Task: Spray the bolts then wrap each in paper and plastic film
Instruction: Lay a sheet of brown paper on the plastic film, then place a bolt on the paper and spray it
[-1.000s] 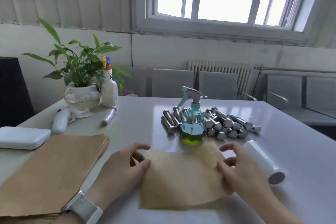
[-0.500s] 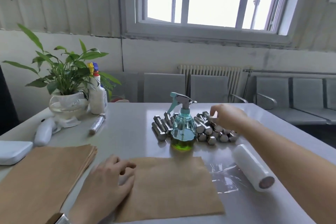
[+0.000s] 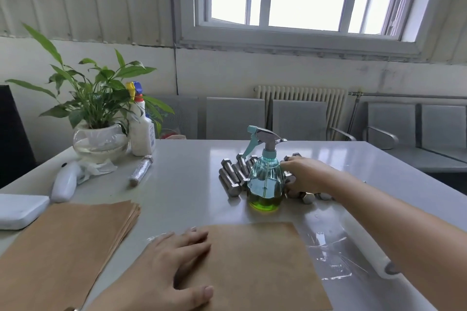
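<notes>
Table (image 3: 192, 184): bolts (image 3: 231, 179) beside spray bottle (image 3: 265, 182)

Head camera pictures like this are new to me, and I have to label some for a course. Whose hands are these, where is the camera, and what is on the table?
There is no machine here: a person wears a camera on the head, looking forward and down at their own two hands. The left hand lies flat, pressing a single brown paper sheet onto the table. The right hand reaches into a pile of steel bolts behind a spray bottle holding green liquid; whether it already grips a bolt is hidden. A stack of brown paper lies at the left, and plastic film unrolled from its roll at the right. Further back stand a potted plant and a white bottle.
</notes>
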